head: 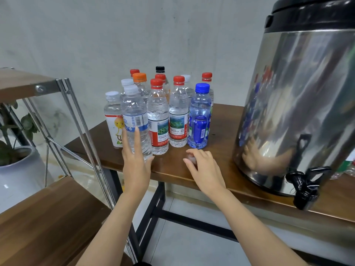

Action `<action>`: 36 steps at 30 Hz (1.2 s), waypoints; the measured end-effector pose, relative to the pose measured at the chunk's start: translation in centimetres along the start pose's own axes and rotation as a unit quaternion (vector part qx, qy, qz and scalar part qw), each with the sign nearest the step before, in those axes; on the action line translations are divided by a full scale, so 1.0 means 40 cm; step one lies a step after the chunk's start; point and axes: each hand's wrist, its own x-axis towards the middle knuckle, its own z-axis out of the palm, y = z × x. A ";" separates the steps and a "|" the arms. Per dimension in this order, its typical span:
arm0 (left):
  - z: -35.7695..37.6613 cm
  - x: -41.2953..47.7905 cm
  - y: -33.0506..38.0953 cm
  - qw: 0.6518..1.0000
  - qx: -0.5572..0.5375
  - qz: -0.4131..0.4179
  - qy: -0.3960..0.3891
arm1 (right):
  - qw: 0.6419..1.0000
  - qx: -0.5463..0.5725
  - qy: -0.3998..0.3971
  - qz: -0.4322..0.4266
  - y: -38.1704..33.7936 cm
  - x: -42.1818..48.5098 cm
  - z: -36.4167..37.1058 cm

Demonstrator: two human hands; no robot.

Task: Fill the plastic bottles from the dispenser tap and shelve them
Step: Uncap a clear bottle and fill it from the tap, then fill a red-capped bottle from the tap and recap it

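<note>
Several capped plastic bottles stand clustered on the brown table (222, 123). The nearest is a clear bottle with a white cap and blue label (134, 120). My left hand (135, 162) is at this bottle's lower part, fingers straight against its front and thumb spread to its right. To the right stand red-capped bottles (158, 120) and a blue bottle (199, 120). My right hand (204, 167) rests on the table in front of the blue bottle, fingers curled over a small pale round thing (189, 157), blurred, perhaps a cap. The steel dispenser (299, 104) stands at the right, its black tap (305, 186) over the table's front edge.
A metal-framed rack with wooden shelves stands at the left, with a low shelf (42, 217) and an upper shelf (21, 81). A potted plant in a white pot (18, 169) sits behind it. More bottles show faintly behind the dispenser at the far right.
</note>
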 end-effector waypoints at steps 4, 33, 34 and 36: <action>-0.010 -0.001 0.003 1.000 0.014 -0.019 -0.019 | 0.999 -0.033 -0.014 -0.014 -0.009 -0.004 -0.006; 0.026 -0.331 0.815 0.893 -0.344 0.283 -0.061 | 0.908 -0.226 0.339 -0.094 0.315 -0.476 -0.620; 0.062 -0.343 0.844 0.891 -0.345 0.283 -0.081 | 0.911 -0.232 0.336 -0.063 0.349 -0.478 -0.636; 0.150 -0.362 0.888 0.894 -0.326 0.280 -0.128 | 0.913 -0.246 0.326 -0.006 0.414 -0.473 -0.662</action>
